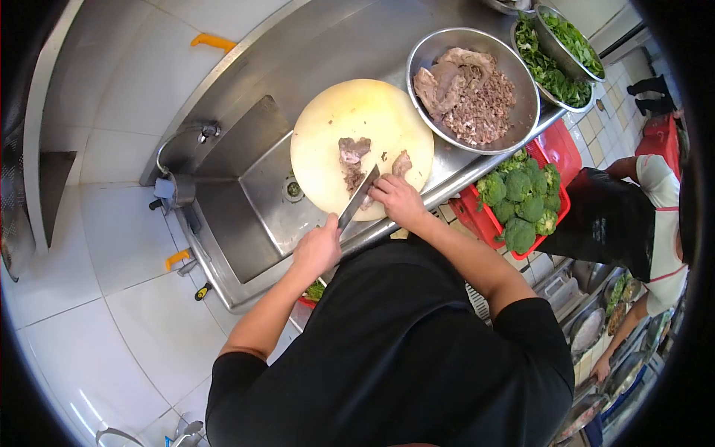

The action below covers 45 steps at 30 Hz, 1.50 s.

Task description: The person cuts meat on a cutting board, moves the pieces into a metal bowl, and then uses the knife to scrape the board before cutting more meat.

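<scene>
My left hand (318, 246) is closed round the handle of a kitchen knife (360, 195), its blade angled up over a round, pale yellow cutting board (320, 149). Fingers of my right hand (398, 200) are bent over a piece of meat (366, 203) beside the blade; that piece is mostly hidden. Left of the knife tip lies a larger brownish chunk of meat (354, 148), with chopped bits (353, 179) just below it. Another strip of meat (402, 163) rests above my right hand.
The board lies across a steel sink (231, 216) with a tap (208, 132). A steel bowl (411, 74) holds meat pieces and chopped meat. Leafy greens (570, 45) fill bowls behind. Broccoli (525, 194) sits in a red basket (484, 227); a person (655, 216) stands at right.
</scene>
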Available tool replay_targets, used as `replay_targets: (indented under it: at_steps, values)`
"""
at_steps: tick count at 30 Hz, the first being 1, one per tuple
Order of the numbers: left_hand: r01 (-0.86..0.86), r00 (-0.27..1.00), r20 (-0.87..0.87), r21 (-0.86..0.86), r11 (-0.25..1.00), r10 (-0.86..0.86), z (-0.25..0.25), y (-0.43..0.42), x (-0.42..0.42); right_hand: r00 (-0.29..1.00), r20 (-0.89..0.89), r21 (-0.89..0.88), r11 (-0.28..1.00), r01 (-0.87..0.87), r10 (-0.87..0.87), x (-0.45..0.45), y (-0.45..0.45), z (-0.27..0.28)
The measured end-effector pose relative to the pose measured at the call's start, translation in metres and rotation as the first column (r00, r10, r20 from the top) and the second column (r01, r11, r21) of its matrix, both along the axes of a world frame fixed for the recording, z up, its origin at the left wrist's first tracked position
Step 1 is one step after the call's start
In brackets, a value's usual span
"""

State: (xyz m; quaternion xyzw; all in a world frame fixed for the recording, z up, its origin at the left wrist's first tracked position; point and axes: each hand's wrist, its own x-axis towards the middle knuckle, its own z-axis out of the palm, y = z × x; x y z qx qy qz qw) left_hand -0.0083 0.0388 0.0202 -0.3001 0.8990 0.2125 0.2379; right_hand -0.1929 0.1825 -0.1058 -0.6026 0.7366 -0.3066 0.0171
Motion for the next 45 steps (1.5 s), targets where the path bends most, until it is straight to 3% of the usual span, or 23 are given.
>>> replay_targets:
  at_steps: [5, 10, 16, 20, 24, 28, 34, 38, 45]
  values:
    - [0.043, 0.998, -0.044, -0.008, 0.999, -0.043, -0.017, 0.001, -0.022, 0.999, 0.040, 0.021, 0.999, 0.025, -0.026, -0.001, -0.002, -0.004]
    - [-0.025, 0.999, -0.020, 0.049, 0.998, 0.026, -0.008, -0.002, 0.033, 0.997, 0.063, -0.132, 0.990, 0.045, -0.037, -0.002, -0.001, -0.007]
    - [0.004, 0.987, -0.158, 0.041, 0.999, 0.002, -0.029, -0.004, -0.029, 0.994, 0.101, -0.122, 0.991, 0.054, -0.042, 0.000, 0.003, -0.009]
    - [-0.002, 0.998, -0.067, 0.093, 0.996, 0.008, 0.015, -0.009, -0.030, 0.996, 0.072, -0.165, 0.984, 0.064, -0.052, -0.001, 0.000, -0.006]
    - [0.044, 0.999, 0.012, 0.079, 0.996, -0.045, 0.011, -0.014, -0.011, 0.997, 0.080, -0.124, 0.992, 0.029, -0.019, -0.002, 0.002, -0.005]
    - [0.000, 0.994, -0.107, 0.083, 0.997, 0.009, -0.023, -0.003, -0.034, 0.996, 0.070, -0.146, 0.987, 0.067, -0.058, -0.005, 0.001, -0.011]
    - [0.013, 1.000, -0.019, 0.116, 0.993, -0.010, 0.002, -0.009, 0.005, 0.996, 0.094, -0.064, 0.998, 0.003, 0.003, -0.007, 0.002, -0.002]
    - [-0.031, 0.995, -0.089, 0.083, 0.996, 0.039, -0.028, 0.004, -0.020, 0.995, 0.096, -0.107, 0.993, 0.044, -0.033, -0.005, 0.001, -0.008]
    - [-0.045, 0.998, -0.037, 0.099, 0.994, 0.049, -0.020, 0.002, 0.014, 0.997, 0.069, -0.091, 0.996, 0.026, -0.019, -0.006, 0.003, -0.006]
